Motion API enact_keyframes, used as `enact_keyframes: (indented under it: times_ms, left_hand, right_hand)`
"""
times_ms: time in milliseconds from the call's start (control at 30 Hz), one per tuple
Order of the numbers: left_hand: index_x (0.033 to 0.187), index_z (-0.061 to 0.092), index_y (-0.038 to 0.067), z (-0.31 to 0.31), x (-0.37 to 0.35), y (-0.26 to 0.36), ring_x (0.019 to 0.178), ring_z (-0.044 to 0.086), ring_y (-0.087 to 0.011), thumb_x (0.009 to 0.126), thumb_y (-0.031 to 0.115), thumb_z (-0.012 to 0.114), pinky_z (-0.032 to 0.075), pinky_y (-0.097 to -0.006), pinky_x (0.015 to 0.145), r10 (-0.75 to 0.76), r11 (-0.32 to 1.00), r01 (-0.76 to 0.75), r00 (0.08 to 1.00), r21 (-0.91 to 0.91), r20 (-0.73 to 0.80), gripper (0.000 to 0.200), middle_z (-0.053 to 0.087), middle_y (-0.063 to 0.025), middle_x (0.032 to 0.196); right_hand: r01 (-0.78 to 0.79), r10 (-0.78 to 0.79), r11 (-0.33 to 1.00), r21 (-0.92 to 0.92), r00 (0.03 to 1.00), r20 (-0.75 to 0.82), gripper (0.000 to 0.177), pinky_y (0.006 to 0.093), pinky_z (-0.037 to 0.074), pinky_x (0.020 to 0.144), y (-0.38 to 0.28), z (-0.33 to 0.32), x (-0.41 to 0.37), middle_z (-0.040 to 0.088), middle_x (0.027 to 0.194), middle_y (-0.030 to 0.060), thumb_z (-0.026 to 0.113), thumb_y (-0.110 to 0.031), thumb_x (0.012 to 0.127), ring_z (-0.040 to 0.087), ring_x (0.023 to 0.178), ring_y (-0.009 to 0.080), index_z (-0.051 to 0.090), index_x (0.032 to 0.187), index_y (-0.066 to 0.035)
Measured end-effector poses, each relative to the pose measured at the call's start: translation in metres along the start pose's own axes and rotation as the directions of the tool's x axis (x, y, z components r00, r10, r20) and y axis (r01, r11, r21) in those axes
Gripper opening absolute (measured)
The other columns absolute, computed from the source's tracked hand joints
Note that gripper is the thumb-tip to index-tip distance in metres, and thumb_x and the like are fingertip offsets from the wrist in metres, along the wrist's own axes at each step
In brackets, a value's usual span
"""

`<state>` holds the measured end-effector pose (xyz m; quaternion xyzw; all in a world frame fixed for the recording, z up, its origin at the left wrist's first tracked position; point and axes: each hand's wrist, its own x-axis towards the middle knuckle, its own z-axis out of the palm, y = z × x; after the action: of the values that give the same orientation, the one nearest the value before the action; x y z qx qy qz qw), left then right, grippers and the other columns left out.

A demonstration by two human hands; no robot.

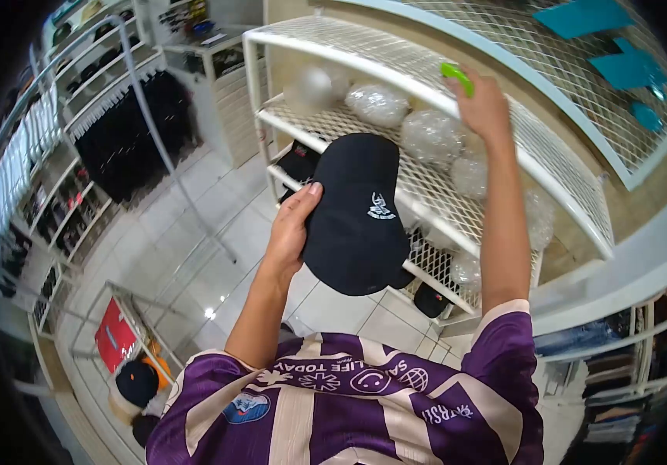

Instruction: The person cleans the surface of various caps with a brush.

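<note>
My left hand (290, 231) grips a black baseball cap (353, 209) by its left edge, thumb on top. White embroidery marks the cap's right side, and its brim points down toward me. Up at the shelf's top level, my right hand (482, 107) is closed around a small lime-green plastic object (459, 79). Its kind cannot be made out, since the fingers cover part of it. The cap and the green object are well apart.
A white mesh shelf rack (558, 155) stands before me, bearing plastic-wrapped round bundles (432, 136) and dark caps lower down. A chrome clothes rail (143, 108) with hanging dark garments is at left. A low metal stand (89, 353) holds a red item and caps. Folded clothes (612, 422) fill shelves at right.
</note>
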<state>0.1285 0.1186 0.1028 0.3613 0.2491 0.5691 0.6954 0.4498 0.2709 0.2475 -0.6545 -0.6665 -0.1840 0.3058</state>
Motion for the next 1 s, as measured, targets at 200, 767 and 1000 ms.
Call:
enact_keyframes:
  times_ms: [200,767,1000]
  left_hand:
    - [0.130,0.062,-0.002,-0.034,-0.035,-0.001,0.096,0.069,-0.0109,0.108,0.028,0.054,0.054,-0.0238,0.090,0.044,0.998,-0.035,0.985,0.053,-0.169,0.038,0.072,-0.0059,0.113]
    - [0.103,0.069,0.000,-0.115,-0.161,0.041,0.078,0.060,-0.0042,0.111,0.044,0.042,0.051,-0.0216,0.072,0.187,0.980,-0.128,0.857,0.152,-0.481,0.052,0.067,0.0011,0.090]
    - [0.100,0.069,0.000,-0.160,-0.204,0.062,0.077,0.060,-0.0045,0.110,0.049,0.042,0.051,-0.0218,0.070,0.260,0.964,-0.196,0.824,0.177,-0.504,0.056,0.068,0.0004,0.088]
  right_hand:
    - [0.337,-0.198,0.783,0.522,0.932,-0.305,0.051,0.0422,0.047,0.099,-0.083,-0.023,-0.092,0.060,0.118,0.0195,0.068,-0.024,0.097,0.061,0.111,0.0336,0.057,0.145,-0.009]
    - [0.340,-0.745,0.268,0.901,0.667,-0.031,0.067,0.0396,0.054,0.085,-0.294,0.039,-0.246,0.057,0.111,0.0139,0.087,-0.020,0.076,0.064,0.096,0.0313,0.064,0.138,-0.014]
    - [0.250,-0.543,0.396,0.883,0.840,0.006,0.067,0.0444,0.052,0.084,-0.361,0.070,-0.268,0.057,0.113,0.0180,0.084,-0.022,0.080,0.062,0.101,0.0361,0.059,0.141,-0.012]
